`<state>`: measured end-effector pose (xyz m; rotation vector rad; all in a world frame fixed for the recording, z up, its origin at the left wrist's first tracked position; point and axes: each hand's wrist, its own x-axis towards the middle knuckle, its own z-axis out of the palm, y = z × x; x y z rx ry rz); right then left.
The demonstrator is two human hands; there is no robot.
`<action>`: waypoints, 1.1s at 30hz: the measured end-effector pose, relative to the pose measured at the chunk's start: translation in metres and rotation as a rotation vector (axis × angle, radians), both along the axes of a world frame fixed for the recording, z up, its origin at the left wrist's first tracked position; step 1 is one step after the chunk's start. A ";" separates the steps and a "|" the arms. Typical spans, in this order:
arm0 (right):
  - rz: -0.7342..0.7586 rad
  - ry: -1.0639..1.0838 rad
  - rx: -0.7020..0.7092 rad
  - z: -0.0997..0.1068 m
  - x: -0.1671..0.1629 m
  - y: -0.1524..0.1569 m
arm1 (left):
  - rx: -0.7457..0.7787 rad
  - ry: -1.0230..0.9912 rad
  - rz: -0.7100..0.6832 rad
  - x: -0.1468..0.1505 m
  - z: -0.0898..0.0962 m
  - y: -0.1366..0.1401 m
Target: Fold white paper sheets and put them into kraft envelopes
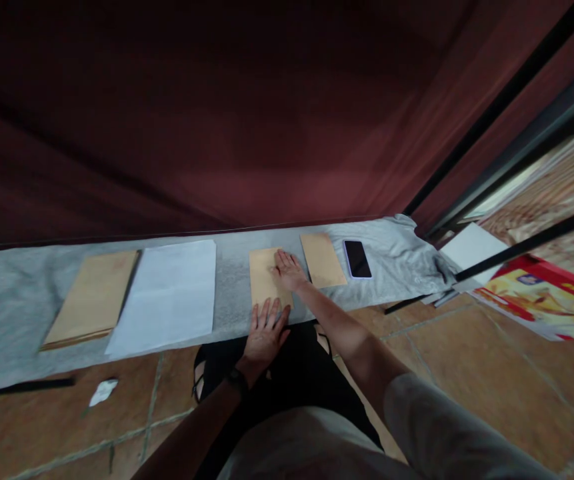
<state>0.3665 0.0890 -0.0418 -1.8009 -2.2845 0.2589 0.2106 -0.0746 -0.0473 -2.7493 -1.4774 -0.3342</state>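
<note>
Brown envelope [263, 272] (so taken; no flap can be made out) laid on grey cloth [234, 283], between white sheets [171, 293] and second brown envelope [323, 260].

Left hand [265, 331]: palm down, fingers extended and slightly spread, rested on the near end of the piece. Right hand [290, 271]: laid flat over its right side, farther up, fingers stretched out. Nothing is gripped by either. By this two-point placing the paper is probably pinned against the soft cloth, so that slipping or curling is checked.

Second envelope set just beside the right hand, presumably for easy reach. Phone [359, 260] placed beyond it, screen dark, perhaps to be out of the way of the paper. To the left, white sheets and envelope stack [94, 293] are laid side by side, apparently sorted by kind.

Writing: carton [547, 293] at far right is printed in red and yellow, with a small blue emblem; its lettering is too blurred to be read. No legible words are found on the envelopes, sheets or phone.
</note>
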 end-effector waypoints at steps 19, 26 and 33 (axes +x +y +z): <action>0.137 0.089 0.091 0.001 0.024 -0.095 | -0.049 0.009 -0.013 0.001 0.005 -0.001; 0.300 0.123 0.092 0.010 0.050 -0.134 | -0.018 -0.025 -0.041 -0.003 0.016 0.000; 0.417 0.173 0.094 0.006 0.069 -0.155 | -0.154 -0.110 -0.153 -0.017 0.045 0.047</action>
